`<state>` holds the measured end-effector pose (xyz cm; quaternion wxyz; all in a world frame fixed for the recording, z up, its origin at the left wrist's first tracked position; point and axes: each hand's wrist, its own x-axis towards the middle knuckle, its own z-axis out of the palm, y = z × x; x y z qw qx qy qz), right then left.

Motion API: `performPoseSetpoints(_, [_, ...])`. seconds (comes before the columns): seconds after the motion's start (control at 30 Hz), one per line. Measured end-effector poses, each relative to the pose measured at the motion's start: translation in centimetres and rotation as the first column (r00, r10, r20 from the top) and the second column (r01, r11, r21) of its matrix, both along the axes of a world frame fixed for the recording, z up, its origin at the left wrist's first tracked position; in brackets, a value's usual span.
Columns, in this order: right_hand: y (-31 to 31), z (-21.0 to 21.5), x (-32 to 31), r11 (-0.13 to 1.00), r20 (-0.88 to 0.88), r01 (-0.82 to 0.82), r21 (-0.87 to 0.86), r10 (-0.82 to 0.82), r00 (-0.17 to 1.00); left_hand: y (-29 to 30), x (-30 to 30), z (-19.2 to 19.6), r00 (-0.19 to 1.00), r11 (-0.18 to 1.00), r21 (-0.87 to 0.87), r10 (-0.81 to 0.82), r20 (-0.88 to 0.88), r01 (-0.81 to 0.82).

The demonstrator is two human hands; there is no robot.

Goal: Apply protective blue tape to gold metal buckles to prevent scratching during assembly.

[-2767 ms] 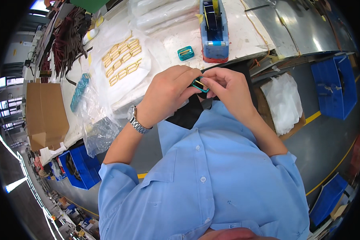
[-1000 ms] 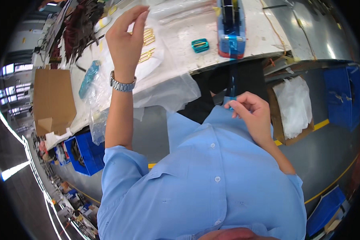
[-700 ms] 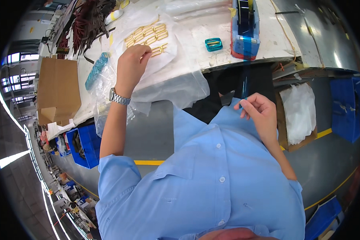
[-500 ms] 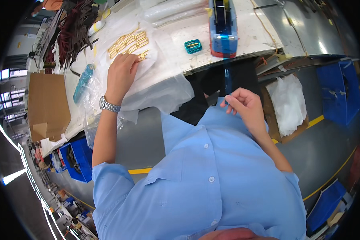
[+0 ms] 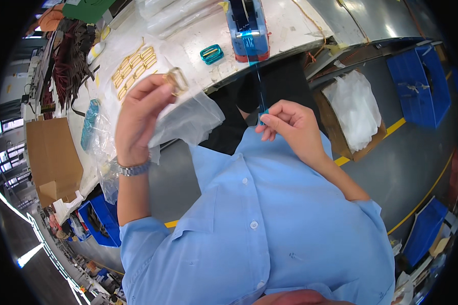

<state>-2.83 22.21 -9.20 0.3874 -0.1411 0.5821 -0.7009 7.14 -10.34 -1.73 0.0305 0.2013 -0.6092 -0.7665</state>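
My left hand (image 5: 143, 109) is closed on a gold buckle (image 5: 177, 81), raised above the white table and slightly blurred; whether it is one or a small stack, I cannot tell. Rows of similar gold buckles (image 5: 133, 71) lie on a plastic sheet just beyond that hand. My right hand (image 5: 296, 129) pinches the end of a strip of blue tape (image 5: 260, 86), stretched down from the blue tape dispenser (image 5: 249, 40) at the table edge. Left of the dispenser rests a gold buckle bundle wrapped in teal-blue film (image 5: 211, 54).
Clear plastic film (image 5: 191, 119) hangs over the table's front edge. A teal-wrapped bundle (image 5: 90, 124) lies at the left, by a cardboard box (image 5: 53, 157). Dark red straps (image 5: 71, 56) are heaped behind. At right stand a carton with white bags (image 5: 355, 109) and a blue bin (image 5: 417, 89).
My left hand has lifted a gold buckle off the rows and brought it nearer to me. The right hand still holds the tape end. The whole view has shifted somewhat.
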Motion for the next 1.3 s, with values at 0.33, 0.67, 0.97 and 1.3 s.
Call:
performPoseSetpoints(0.33, [0.1,-0.3,0.6,0.997,-0.007,-0.006,-0.082,0.006,1.0,11.7,-1.0,-3.6,0.988,0.934,0.344,-0.131,0.08,0.096])
performPoseSetpoints(0.67, [0.5,0.1,0.8,0.994,-0.01,-0.018,-0.104,0.017,1.0,12.8,-0.7,-4.3,0.988,0.961,0.263,-0.119,0.099,0.09])
performPoseSetpoints(0.97, [0.5,0.6,0.7,0.997,-0.024,-0.061,-0.051,0.06,0.998,12.9,-0.9,-4.6,0.986,0.97,0.236,-0.094,0.137,0.059])
performPoseSetpoints(1.3, [0.6,0.8,1.0,0.998,-0.013,-0.045,-0.042,0.044,0.999,13.5,-1.1,-4.8,0.986,0.974,0.222,-0.08,0.147,0.046])
